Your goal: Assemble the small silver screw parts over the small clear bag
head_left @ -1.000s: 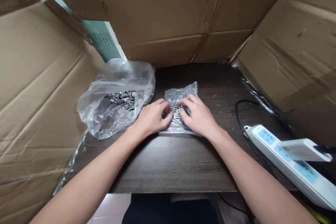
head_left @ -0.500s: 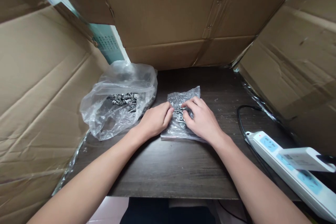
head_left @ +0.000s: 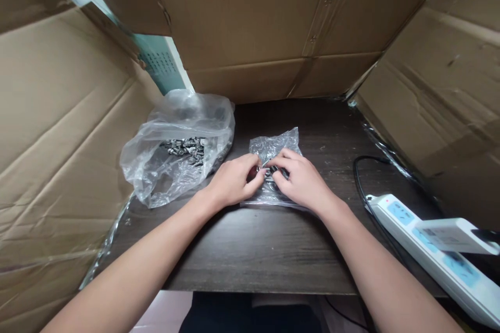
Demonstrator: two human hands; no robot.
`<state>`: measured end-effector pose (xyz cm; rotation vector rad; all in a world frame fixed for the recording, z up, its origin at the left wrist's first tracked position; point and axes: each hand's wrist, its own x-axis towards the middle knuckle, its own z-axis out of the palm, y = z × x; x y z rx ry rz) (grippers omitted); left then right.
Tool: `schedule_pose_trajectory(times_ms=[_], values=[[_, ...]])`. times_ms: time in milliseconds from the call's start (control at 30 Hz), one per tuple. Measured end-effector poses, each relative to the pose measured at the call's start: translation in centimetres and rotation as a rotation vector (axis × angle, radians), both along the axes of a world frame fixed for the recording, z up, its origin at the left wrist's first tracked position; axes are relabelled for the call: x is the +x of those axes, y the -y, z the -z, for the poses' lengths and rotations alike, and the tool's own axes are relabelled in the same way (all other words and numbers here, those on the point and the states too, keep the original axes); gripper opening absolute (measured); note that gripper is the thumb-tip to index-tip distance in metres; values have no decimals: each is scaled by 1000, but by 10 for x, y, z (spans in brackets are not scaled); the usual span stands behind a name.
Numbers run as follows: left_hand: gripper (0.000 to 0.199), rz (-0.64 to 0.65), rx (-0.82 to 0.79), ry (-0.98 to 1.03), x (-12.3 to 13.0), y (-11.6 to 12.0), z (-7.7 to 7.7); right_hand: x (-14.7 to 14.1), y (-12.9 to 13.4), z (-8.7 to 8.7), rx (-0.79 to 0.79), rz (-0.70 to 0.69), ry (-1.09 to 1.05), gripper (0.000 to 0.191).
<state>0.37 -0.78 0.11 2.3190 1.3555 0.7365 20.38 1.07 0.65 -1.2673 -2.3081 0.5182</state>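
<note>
Small metal parts [head_left: 269, 173] lie on the flat plastic bag [head_left: 273, 141] — light, hard, slippery, I think; better pinched by edges. Left hand [head_left: 235, 179] and right hand [head_left: 300, 177] are half-curled there — whether gripping, I cannot tell.

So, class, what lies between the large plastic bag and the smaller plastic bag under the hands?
In the head view, the left hand lies between the large bag and the smaller bag, with dark tabletop showing beyond it.
</note>
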Motion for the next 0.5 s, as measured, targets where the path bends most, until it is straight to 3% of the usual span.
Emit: schedule_pose_trajectory(times_ms=[133,333,500], values=[[10,24,-1,-30,0,0,-1,0,0,0,4,10,-24,41],[10,26,-23,-25,-1,0,0,5,0,-9,-48,-86,-122,18],[10,25,-49,-43,-1,-1,-1,10,4,-15,-194,-228,29,24]])
